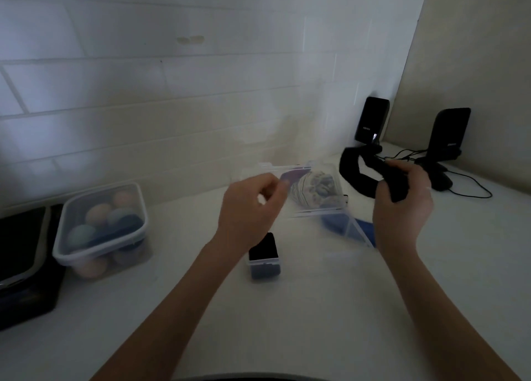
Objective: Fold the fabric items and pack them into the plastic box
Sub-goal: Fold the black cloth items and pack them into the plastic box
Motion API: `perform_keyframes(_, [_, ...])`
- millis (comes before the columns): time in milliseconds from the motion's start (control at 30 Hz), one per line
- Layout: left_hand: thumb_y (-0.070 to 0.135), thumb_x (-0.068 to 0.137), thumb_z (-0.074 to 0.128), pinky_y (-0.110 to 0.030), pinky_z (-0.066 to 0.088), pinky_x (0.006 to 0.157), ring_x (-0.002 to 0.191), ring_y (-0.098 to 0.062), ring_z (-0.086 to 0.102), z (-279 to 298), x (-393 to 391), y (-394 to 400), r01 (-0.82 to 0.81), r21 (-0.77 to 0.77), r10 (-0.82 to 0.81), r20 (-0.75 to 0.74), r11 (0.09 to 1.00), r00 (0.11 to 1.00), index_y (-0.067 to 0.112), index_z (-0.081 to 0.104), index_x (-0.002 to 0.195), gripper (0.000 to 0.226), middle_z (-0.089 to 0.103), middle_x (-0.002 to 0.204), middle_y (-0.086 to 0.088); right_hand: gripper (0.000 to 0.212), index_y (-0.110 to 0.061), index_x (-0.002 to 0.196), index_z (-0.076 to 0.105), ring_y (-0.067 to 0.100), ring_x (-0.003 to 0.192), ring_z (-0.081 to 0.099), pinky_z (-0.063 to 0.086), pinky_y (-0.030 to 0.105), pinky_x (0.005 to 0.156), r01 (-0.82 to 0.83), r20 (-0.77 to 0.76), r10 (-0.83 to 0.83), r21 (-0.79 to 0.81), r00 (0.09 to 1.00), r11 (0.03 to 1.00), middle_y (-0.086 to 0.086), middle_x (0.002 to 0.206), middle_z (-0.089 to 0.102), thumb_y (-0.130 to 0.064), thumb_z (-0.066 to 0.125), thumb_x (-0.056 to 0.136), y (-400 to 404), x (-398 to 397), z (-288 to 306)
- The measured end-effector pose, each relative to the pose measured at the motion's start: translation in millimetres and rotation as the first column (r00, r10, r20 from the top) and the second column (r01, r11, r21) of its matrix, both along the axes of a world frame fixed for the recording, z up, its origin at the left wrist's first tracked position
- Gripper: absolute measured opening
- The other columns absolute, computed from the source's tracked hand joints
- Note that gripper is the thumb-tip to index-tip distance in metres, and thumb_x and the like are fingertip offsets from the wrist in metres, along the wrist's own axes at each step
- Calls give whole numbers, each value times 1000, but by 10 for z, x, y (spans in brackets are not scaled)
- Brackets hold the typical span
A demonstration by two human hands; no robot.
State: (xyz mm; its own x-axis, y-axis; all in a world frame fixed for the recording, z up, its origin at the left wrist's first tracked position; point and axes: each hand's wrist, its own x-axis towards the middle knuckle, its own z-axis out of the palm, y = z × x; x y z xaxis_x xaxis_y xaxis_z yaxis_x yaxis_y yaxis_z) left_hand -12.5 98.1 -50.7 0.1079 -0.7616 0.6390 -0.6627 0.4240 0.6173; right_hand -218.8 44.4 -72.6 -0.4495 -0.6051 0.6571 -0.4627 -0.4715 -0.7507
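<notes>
My right hand grips a black fabric band, which loops up and to the left above the table. My left hand is raised in front of a clear plastic box, fingers curled, thumb and forefinger pinched near a purple piece at the box's edge; whether it holds that piece is unclear. Inside the box lies a bundled pale patterned fabric. A blue fabric lies under the box's clear lid. A small clear case with dark contents stands on the white table.
A lidded clear container with pastel balls stands at the left, beside a dark flat device at the table's edge. Two black speakers with cables sit in the back right corner against the tiled wall.
</notes>
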Motion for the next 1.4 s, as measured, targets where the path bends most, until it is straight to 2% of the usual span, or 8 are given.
perform_keyframes(167, [43,91,50,3,36,66,83,-1,51,90,-398,-222,341,360,-289,-193,868,938,24,65,94,24,59,93,8,31,-4,100,61,7,96,48,37,9,88,-121,-185,88,-175,979,977,4,102,54,2,53,70,190,170,37])
perform_keyframes(267, [45,90,50,-21,48,77,78,-11,60,48,-479,-362,485,300,-303,-491,821,817,17,59,85,30,64,86,-5,32,-4,102,63,3,100,47,32,2,90,-247,-327,203,-98,923,964,12,110,55,1,58,71,187,193,32])
perform_keyframes(433, [27,96,45,-30,56,77,79,-15,68,50,-398,-423,558,323,-191,-713,764,674,14,59,105,22,67,97,-8,38,-13,114,62,-15,104,44,31,-2,90,-414,-442,386,34,810,909,2,126,43,-8,55,77,187,198,50])
perform_keyframes(533, [28,97,39,-32,60,65,69,-18,70,60,-340,-416,596,290,-124,-822,749,556,9,57,109,28,67,93,-9,37,-20,116,62,0,101,52,34,-1,88,-462,-494,480,168,725,871,2,136,41,-21,55,80,186,226,23])
perform_keyframes(767, [39,96,35,-38,59,69,79,-28,69,116,-207,-402,623,270,-60,-888,734,455,5,54,119,45,67,109,-20,68,-34,136,43,6,123,38,32,16,101,-490,-615,561,304,553,817,-5,148,26,-53,62,74,167,211,-36])
perform_keyframes(933, [39,95,28,-37,56,74,90,-28,64,135,-157,-398,658,320,-28,-887,681,460,2,52,127,54,61,122,-20,68,-36,134,44,12,118,42,34,26,100,-459,-676,498,257,544,850,-2,148,30,-34,74,74,149,181,-30])
perform_keyframes(1100, [41,97,25,-26,58,56,69,-16,70,110,-80,-419,679,349,-55,-866,646,497,9,62,112,52,71,94,-6,81,-44,136,36,20,131,30,32,41,107,-390,-805,398,228,440,892,-10,155,23,-35,77,67,139,140,-32])
perform_keyframes(1400, [24,86,28,-24,58,57,61,-18,70,108,-35,-381,849,322,-34,-929,418,369,2,61,99,42,73,73,-8,44,-26,100,69,17,118,46,43,44,96,-454,-747,346,67,568,889,-17,126,55,-18,84,60,142,127,42])
